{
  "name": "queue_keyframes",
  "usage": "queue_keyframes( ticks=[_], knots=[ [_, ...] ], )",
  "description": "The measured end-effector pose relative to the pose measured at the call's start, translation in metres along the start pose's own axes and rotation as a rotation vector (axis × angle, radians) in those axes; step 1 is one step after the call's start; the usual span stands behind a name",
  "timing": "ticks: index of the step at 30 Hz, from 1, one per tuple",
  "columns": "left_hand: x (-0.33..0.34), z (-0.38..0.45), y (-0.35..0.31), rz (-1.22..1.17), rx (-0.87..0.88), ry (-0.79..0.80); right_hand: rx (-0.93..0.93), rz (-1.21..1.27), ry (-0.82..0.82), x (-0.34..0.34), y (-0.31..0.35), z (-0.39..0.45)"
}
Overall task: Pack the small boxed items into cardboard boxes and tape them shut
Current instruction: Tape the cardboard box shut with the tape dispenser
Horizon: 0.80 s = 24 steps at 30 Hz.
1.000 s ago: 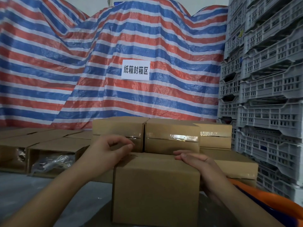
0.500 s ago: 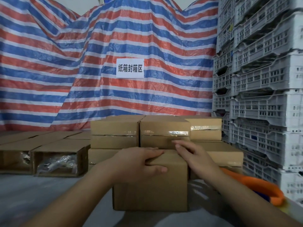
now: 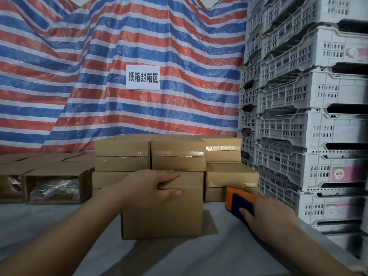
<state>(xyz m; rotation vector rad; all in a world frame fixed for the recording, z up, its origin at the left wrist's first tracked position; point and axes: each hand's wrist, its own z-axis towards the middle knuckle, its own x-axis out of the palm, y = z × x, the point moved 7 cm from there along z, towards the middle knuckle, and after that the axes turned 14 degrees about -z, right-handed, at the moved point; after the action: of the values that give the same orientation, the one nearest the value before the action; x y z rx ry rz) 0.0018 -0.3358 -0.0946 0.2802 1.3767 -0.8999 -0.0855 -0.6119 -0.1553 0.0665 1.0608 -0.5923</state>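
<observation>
My left hand [image 3: 153,188] lies over the top front edge of the cardboard box [image 3: 162,214], fingers flat along the lid and thumb pressed on the front face, so it bears down rather than grips. The box sits on the grey counter [image 3: 59,226] straight ahead of me, lid closed and, as far as I can see, untaped. My right hand [image 3: 272,214] curls round the orange and blue tape dispenser [image 3: 237,200], just right of the box. To tape well, I judge I should keep the flaps flush under my left palm, start the tape down one side face, pull it straight along the seam, and move my fingers clear first. Taped boxes [image 3: 178,154] are stacked just behind.
</observation>
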Motion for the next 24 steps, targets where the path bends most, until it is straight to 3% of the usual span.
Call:
queue_keyframes(
  ticks=[5, 10, 12, 15, 18, 24],
  knots=[
    [0.005, -0.007, -0.013, -0.091, 0.054, -0.012, 0.094, 0.219, 0.007, -0.007, -0.010, 0.009],
    [-0.008, -0.006, -0.008, -0.526, -0.071, 0.056, 0.220, 1.046, -0.078, -0.061, -0.028, 0.037],
    [-0.016, -0.007, -0.004, -0.696, -0.059, 0.039, 0.194, 1.333, 0.004, -0.084, -0.017, 0.047],
    [-0.021, -0.004, 0.007, -0.921, -0.073, -0.061, 0.000, 1.659, 0.219, -0.112, 0.014, 0.067],
    [-0.024, -0.001, 0.015, -1.122, -0.105, -0.150, -0.211, 1.712, 0.410, -0.130, 0.050, 0.080],
    [-0.028, -0.003, 0.035, -1.521, -0.214, -0.231, -0.305, 1.505, 0.520, -0.130, 0.096, 0.096]
  ],
)
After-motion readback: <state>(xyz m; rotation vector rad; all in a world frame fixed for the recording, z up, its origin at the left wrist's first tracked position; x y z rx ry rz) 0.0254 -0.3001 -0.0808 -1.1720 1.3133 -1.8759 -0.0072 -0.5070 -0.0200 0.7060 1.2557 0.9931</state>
